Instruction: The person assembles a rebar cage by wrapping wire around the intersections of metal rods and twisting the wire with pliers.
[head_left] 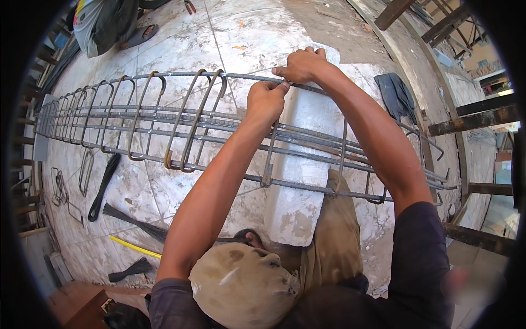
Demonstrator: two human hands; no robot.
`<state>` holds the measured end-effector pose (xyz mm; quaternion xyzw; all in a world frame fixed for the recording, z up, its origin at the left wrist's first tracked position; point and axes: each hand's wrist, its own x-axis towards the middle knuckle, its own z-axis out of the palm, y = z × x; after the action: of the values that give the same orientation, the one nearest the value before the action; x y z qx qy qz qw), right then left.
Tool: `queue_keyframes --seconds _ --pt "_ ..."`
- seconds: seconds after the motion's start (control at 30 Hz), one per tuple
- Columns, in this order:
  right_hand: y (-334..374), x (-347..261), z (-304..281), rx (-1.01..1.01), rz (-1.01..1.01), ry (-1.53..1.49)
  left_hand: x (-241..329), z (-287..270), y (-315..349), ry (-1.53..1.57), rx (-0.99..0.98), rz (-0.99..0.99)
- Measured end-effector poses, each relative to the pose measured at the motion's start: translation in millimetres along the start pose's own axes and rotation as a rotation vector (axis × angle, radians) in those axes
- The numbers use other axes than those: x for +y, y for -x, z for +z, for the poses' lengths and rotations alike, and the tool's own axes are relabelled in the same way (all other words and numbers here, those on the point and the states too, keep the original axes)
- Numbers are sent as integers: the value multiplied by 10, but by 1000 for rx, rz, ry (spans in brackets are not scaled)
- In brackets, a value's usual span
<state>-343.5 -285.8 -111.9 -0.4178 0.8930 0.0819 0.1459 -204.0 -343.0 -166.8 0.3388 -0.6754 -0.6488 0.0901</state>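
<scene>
A long cage of ribbed steel bars [249, 177] with bent stirrups around it lies crosswise in front of me. A white block [298, 222] runs under its right half. My left hand [266, 101] is closed at the far top bar, its fingers gripping the upper end of a stirrup [269, 159]. Just right of it, my right hand [308, 66] bends over the same bar, thumb stretched left and the other fingers curled on the far side. What those fingers hold is hidden. To the left, several stirrups [143, 109] stand spaced along the bars.
Black wire bundles [105, 186] and a yellow strip [134, 247] lie on the near-left floor beside loose stirrups [86, 172]. Another person's leg [109, 30] and sandal [141, 36] are far left, with pliers [189, 6] nearby. A dark cloth [394, 93] hangs at right near timber beams [471, 118].
</scene>
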Motion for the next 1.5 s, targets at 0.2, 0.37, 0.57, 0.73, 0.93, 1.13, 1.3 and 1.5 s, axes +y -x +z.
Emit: queue_keyframes --seconds 0.2,0.37,0.57,0.73,0.93,1.13,1.3,1.5 --pt "-190 -71 -58 -219 62 -7 19 34 10 -18 22 30" --pt "-284 28 3 -40 58 -351 49 -23 16 -31 -69 -12" --pt "-185 198 92 183 134 -616 52 -42 9 -57 -58 -8" --pt "-19 296 281 399 78 -739 99 -58 4 -35 -87 -50" --pt "193 276 376 325 85 -841 71 -106 -9 -168 -89 56" --pt "158 261 421 369 119 -824 45 -51 -37 -172 -90 56" --pt "159 224 437 420 43 -950 55 -61 -24 -141 -92 33" --pt "139 280 458 379 49 -919 78 -96 -29 -148 -119 16"
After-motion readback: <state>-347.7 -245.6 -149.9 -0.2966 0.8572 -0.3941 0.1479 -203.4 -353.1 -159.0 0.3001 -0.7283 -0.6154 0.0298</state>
